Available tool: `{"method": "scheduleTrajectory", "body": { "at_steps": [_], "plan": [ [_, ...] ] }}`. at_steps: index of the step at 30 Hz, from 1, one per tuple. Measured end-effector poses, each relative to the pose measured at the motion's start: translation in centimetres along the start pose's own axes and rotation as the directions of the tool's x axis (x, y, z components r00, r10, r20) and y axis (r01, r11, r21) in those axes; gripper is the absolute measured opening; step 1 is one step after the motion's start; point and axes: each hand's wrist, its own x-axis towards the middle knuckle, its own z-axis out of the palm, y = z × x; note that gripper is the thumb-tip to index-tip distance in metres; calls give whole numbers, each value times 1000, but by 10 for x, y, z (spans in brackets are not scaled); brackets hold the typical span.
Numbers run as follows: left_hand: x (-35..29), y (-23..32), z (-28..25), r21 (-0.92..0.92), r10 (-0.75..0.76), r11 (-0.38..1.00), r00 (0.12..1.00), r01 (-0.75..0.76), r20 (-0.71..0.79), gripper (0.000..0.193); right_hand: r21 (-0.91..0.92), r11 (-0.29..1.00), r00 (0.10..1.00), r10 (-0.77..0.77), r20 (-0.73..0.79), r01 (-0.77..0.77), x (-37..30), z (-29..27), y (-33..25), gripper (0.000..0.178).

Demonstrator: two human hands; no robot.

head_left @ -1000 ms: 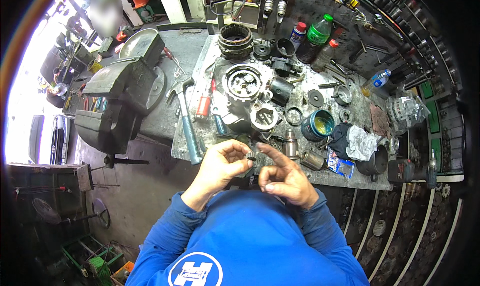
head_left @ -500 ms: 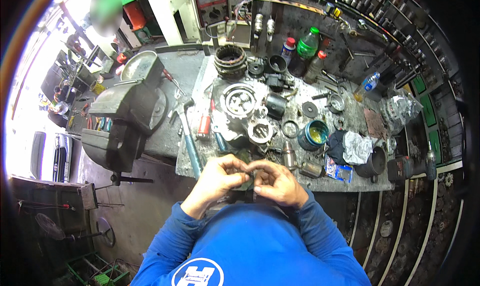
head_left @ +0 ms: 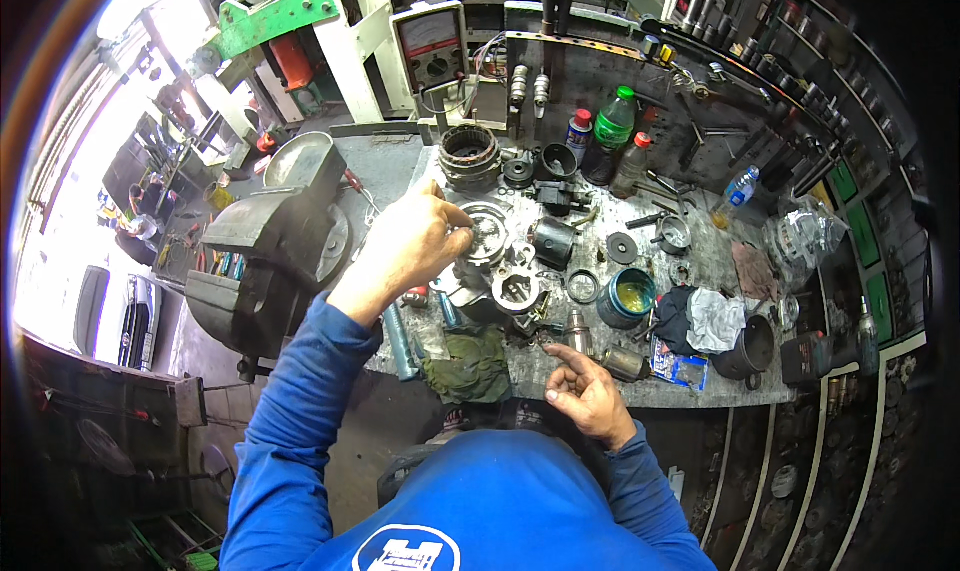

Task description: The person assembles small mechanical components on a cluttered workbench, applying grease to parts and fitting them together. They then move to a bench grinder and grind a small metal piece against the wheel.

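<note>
- In the head view, the gear housing, a round metal body with gears showing inside, lies on the workbench with its opening upward, which probably leaves its inner parts easy to get at.
- The left hand is over the housing's left edge, thumb and fingers bent toward the opening; whether they pinch anything or touch the metal cannot be told.
- The right hand is on the person's side of the housing and to its right, index finger extended, the others loosely curled; nothing shows in its grasp, perhaps to leave those fingers unburdened.
- Nearer the person than the housing lies a crumpled green cloth, likely handy for wiping there.
- Right of the housing, and nearer the person, an open blue can shows yellowish grease, seemingly uncovered for easy dipping.
- Just beyond the housing, a ring-shaped wound part rests on its flat end, presumably for steadiness.
</note>
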Motion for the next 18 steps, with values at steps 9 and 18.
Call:
{"method": "scheduleTrajectory", "body": {
  "at_steps": [9, 18],
  "plan": [
    [16, 6, 9, -14, -191, 982, 982, 190, -17, 25, 26, 998, 980, -44, -194, 50, -33, -30, 25, 62],
    [11, -8, 21, -162, -240, 961, 966, 222, -98, 24, -104, 991, 957, -108, -270, 83, -45, -67, 39, 58]
  ]
}}
